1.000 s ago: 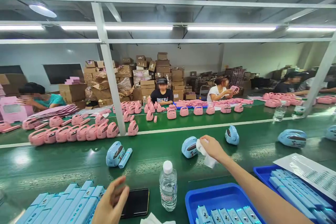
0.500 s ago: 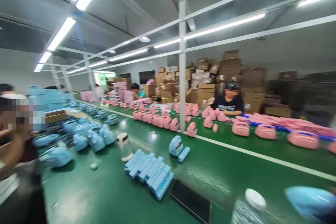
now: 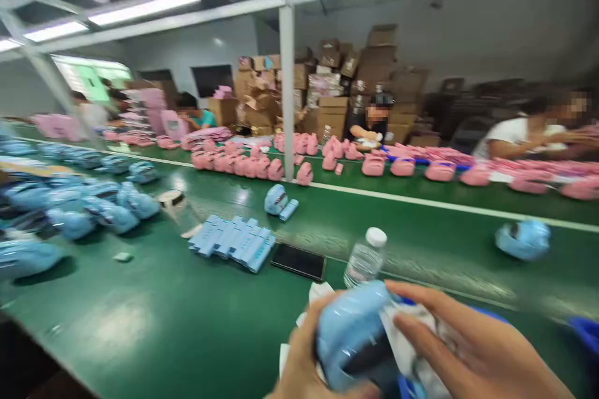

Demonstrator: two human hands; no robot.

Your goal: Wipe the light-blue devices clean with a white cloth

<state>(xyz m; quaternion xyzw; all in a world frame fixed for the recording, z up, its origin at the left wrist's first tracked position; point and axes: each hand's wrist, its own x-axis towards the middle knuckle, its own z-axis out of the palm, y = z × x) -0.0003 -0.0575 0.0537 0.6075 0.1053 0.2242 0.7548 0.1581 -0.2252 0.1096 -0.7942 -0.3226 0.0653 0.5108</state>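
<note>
A light blue rounded device (image 3: 353,333) sits close to the camera at the bottom of the view, held between both my hands. My left hand (image 3: 302,358) curls around its left side. My right hand (image 3: 463,343) lies over its right side, fingers pressing a crumpled white cloth (image 3: 412,330) against it. The picture is blurred by motion.
A water bottle (image 3: 365,257), a black phone (image 3: 299,261) and a row of light blue bars (image 3: 233,241) lie on the green belt (image 3: 154,305). Several blue devices (image 3: 93,206) crowd the left. Pink devices (image 3: 262,165), a white post (image 3: 287,68) and seated workers (image 3: 372,121) lie beyond.
The camera swung left and came back partway. My right hand, which reached to a blue device on the belt, now holds one with my left hand close to me.
</note>
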